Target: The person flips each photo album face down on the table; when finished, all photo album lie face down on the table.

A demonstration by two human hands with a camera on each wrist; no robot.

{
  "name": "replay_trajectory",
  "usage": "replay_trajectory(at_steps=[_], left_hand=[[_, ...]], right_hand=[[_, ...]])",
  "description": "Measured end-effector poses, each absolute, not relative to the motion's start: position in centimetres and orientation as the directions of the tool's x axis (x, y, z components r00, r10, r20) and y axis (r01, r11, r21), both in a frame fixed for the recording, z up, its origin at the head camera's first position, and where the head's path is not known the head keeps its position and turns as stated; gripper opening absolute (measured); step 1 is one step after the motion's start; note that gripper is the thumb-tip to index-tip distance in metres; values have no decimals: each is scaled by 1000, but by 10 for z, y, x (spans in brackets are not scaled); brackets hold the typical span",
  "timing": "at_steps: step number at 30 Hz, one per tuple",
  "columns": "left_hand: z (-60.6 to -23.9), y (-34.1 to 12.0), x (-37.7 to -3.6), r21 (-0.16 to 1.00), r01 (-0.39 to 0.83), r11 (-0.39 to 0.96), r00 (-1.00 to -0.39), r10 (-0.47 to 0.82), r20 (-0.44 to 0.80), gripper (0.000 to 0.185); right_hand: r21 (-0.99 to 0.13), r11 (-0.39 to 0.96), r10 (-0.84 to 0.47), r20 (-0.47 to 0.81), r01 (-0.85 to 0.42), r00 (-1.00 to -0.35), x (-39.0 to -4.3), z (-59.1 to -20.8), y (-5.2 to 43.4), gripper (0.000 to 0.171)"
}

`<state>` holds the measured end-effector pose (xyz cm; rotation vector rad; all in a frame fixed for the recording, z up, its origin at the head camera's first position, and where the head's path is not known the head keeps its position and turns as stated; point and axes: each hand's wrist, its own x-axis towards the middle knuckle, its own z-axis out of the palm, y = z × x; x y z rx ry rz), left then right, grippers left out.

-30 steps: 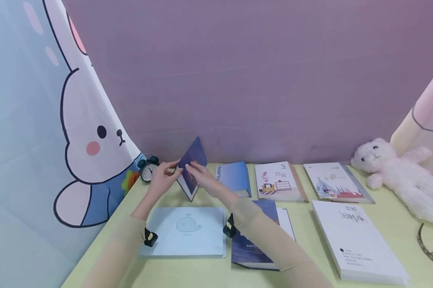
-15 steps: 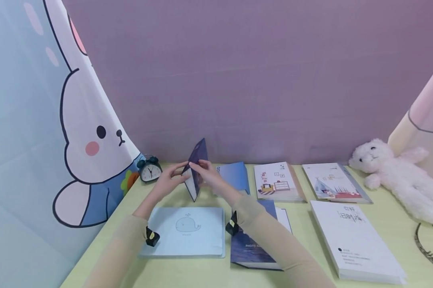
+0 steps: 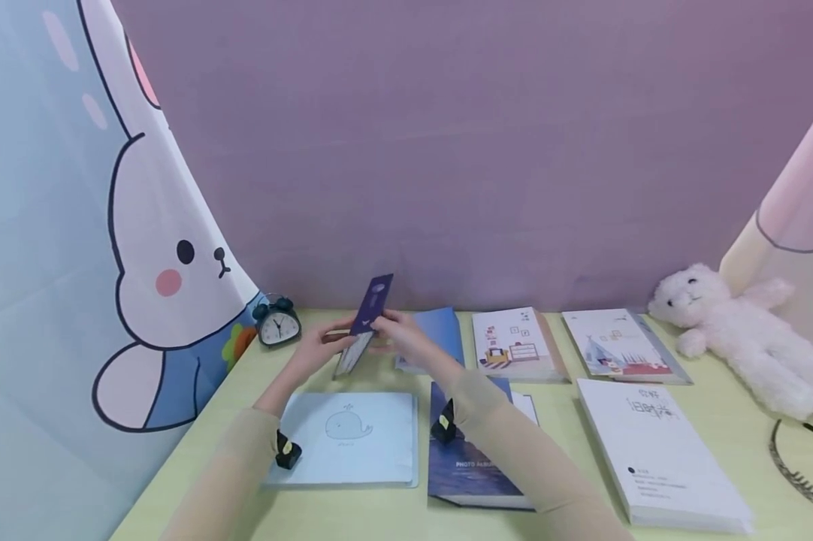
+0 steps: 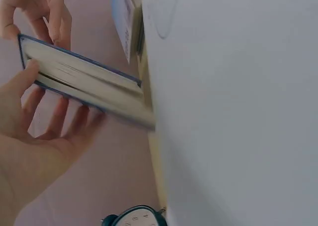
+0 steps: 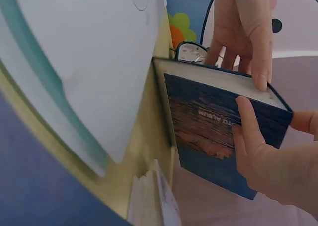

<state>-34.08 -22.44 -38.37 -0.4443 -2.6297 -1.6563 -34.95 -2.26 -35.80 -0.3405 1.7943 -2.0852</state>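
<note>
Between both hands a dark blue photo album [image 3: 371, 304] stands tilted on edge, its spine turned toward me in the head view. My left hand [image 3: 315, 349] grips it from the left; in the left wrist view the thumb lies on the page block [image 4: 74, 69] while the other fingers spread along the lower cover. From the right, my right hand [image 3: 406, 334] holds the corner by the spine. The right wrist view shows its fingers on the printed front cover [image 5: 198, 131]. Page edges at the album's lower end come close over the table.
A green alarm clock [image 3: 278, 323] stands left of the hands. Nearby lie a whale-cover album [image 3: 346, 443], a second dark photo album [image 3: 474, 473] and a blue album [image 3: 440, 334]. Two illustrated albums [image 3: 515, 342], a thick white book [image 3: 657, 451] and a plush bear [image 3: 738, 330] are farther right.
The album has turned in the hands, from its cover facing me to its spine facing me, and leans to the right at the top. Both hands have shifted slightly lower.
</note>
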Motion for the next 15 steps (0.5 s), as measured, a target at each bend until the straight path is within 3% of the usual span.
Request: replay_trajectory(at_steps=[10,15], left_hand=[[-393,-239,-342,802,177,571,-969,244,40,52],[-391,-254,-343,784,73,616,-972,220,-82,51]], right_hand=[[-966,-125,-499,-134,224,-856,-359,-380,-25,48],[-968,-106,-527,-138,226,-838,-364,-384,-26,50]])
